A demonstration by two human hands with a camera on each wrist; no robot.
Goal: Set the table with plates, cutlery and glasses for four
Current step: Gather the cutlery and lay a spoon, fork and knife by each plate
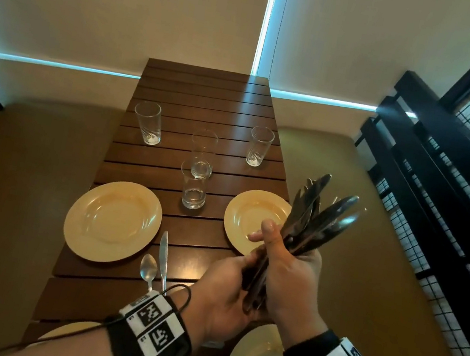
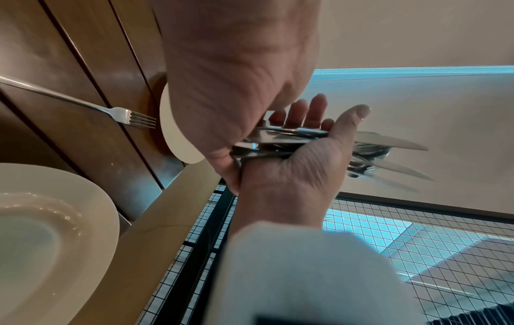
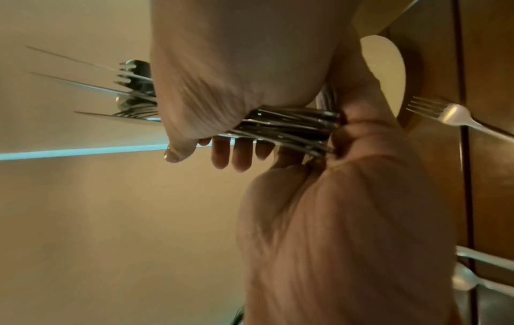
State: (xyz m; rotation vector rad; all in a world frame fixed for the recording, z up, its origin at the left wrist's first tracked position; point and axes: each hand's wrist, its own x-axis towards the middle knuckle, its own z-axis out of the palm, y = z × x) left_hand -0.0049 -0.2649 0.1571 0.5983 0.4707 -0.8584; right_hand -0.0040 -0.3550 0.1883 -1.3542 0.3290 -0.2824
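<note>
A bundle of cutlery (image 1: 311,216) with knives, forks and spoons is held above the table's near right part. My right hand (image 1: 281,248) grips its middle, thumb pointing up. My left hand (image 1: 245,273) curls round the handle ends (image 3: 292,127) below it. Yellow plates lie far left (image 1: 113,220), far right (image 1: 248,211), near right (image 1: 247,349) and near left (image 1: 68,330). A knife (image 1: 163,256) and a spoon (image 1: 148,269) lie right of the far left plate. A fork (image 2: 130,116) lies beside the far right plate (image 2: 175,136). Several glasses stand further back, two (image 1: 196,183) in the middle.
The slatted wooden table (image 1: 203,103) runs away from me between two tan bench seats (image 1: 369,264). A black railing with wire mesh (image 1: 451,191) stands at the right. Glasses stand at the far left (image 1: 148,121) and far right (image 1: 259,146).
</note>
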